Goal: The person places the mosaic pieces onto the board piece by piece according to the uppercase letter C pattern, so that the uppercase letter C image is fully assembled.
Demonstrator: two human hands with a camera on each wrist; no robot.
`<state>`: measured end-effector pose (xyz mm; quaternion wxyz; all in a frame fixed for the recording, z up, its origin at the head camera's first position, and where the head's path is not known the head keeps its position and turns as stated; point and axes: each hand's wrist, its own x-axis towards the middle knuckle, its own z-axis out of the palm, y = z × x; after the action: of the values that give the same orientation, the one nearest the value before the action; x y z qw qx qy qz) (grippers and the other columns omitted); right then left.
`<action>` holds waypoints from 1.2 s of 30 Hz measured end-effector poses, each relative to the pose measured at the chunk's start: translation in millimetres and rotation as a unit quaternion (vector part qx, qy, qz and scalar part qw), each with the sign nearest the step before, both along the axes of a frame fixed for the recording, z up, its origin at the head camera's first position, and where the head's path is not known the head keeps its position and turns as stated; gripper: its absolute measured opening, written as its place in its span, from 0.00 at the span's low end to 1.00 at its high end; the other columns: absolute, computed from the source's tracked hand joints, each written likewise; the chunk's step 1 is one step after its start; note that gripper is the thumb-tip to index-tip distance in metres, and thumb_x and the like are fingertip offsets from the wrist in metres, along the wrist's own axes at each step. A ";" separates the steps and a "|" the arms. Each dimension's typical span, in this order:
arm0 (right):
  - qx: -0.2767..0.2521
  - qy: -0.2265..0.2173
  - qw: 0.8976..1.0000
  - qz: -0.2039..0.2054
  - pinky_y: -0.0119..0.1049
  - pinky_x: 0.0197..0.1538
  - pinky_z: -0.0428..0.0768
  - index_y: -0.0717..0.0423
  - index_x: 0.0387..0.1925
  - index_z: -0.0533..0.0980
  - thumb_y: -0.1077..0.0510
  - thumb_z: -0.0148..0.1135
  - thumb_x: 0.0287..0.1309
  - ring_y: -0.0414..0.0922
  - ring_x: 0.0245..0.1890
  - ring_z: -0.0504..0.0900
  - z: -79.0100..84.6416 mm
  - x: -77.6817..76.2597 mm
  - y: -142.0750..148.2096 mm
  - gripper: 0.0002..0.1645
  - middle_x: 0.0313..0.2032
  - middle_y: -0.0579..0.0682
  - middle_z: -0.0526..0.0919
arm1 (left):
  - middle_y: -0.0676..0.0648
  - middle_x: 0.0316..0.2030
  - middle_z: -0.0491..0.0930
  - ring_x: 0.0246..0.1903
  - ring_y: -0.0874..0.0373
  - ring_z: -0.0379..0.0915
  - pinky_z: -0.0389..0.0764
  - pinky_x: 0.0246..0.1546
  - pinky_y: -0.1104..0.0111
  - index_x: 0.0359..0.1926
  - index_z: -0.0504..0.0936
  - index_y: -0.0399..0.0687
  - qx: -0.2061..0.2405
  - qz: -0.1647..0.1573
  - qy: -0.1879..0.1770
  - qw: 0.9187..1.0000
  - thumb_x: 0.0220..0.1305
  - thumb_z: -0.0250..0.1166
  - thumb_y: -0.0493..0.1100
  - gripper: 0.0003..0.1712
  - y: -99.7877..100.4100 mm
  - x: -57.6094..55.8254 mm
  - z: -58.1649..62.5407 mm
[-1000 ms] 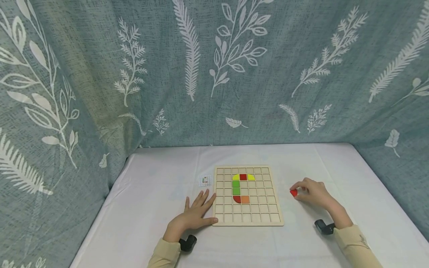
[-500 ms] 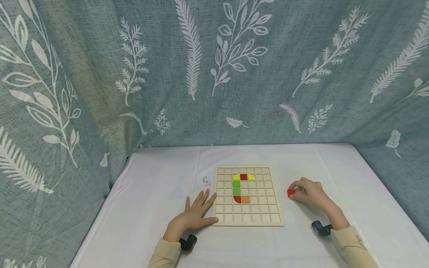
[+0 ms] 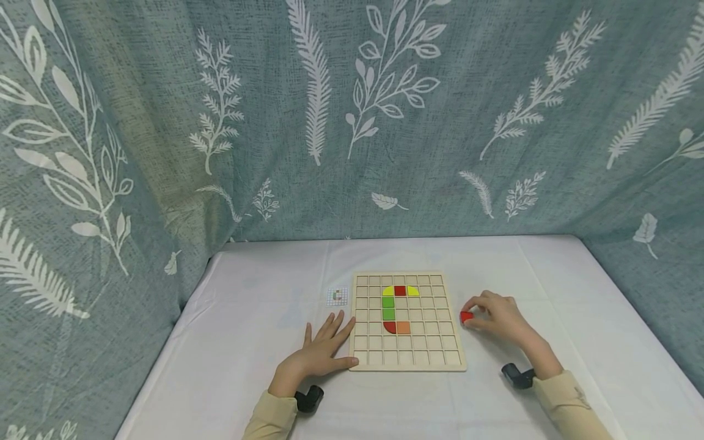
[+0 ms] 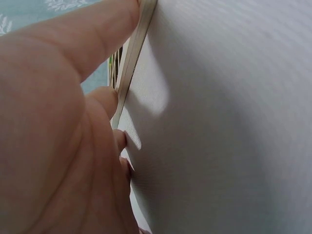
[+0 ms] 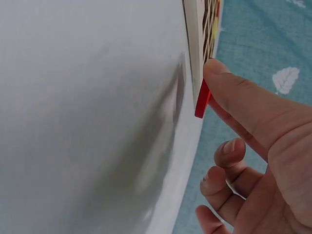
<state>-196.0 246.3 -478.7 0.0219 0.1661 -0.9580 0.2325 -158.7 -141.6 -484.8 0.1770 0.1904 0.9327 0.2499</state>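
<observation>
A pale wooden grid board (image 3: 431, 342) lies on the white table. Set in its cells are yellow corner pieces (image 3: 412, 291), a dark red square (image 3: 399, 291), green squares (image 3: 388, 307), a red rounded piece (image 3: 389, 327) and an orange square (image 3: 403, 327). My left hand (image 3: 316, 354) rests with fingers spread, its thumb and index fingertip touching the board's left edge. Just off the right edge, my right hand (image 3: 499, 316) pinches a small flat red tile (image 3: 466, 316) between thumb and index finger; the right wrist view shows the red tile (image 5: 202, 100) edge-on, its full outline partly hidden.
A small printed pattern card (image 3: 337, 296) lies left of the board. The white tablecloth (image 3: 264, 275) spreads around it, and a blue-green leaf-patterned curtain (image 3: 352, 183) hangs behind. Each wrist wears a black camera (image 3: 517, 376).
My right hand has moved left with the red tile, close to the board's right edge. The left hand stays in place, and the pieces on the board look unchanged.
</observation>
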 end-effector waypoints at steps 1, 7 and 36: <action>-0.001 0.000 1.000 0.002 0.38 0.36 0.56 0.45 0.34 0.81 0.52 0.72 0.44 0.40 0.27 0.66 -0.2 0.1 -1.6 0.12 0.23 0.41 0.70 | 0.42 0.72 0.42 0.71 0.43 0.31 0.26 0.63 0.38 0.71 0.52 0.53 0.000 0.000 0.000 1.000 0.56 0.61 0.63 0.47 0.0 -0.1 0.0; -0.008 0.001 1.000 0.012 0.38 0.36 0.56 0.45 0.34 0.81 0.52 0.72 0.44 0.39 0.26 0.65 0.1 1.1 -11.3 0.12 0.23 0.41 0.69 | 0.42 0.72 0.41 0.71 0.43 0.31 0.26 0.63 0.38 0.72 0.52 0.53 -0.001 -0.003 -0.001 1.000 0.57 0.60 0.63 0.47 0.1 -0.7 -0.1; -0.024 0.006 0.998 0.055 0.40 0.41 0.60 0.42 0.33 0.80 0.48 0.71 0.45 0.37 0.28 0.69 -4.3 2.8 -56.1 0.12 0.27 0.38 0.73 | 0.41 0.72 0.42 0.71 0.43 0.32 0.26 0.63 0.37 0.71 0.52 0.52 -0.004 -0.001 0.004 1.000 0.57 0.61 0.62 0.47 1.1 0.2 1.1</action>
<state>-193.2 190.2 -483.0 0.0188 0.2192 -0.9415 0.2552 -158.4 -140.4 -483.7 0.1741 0.1921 0.9341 0.2456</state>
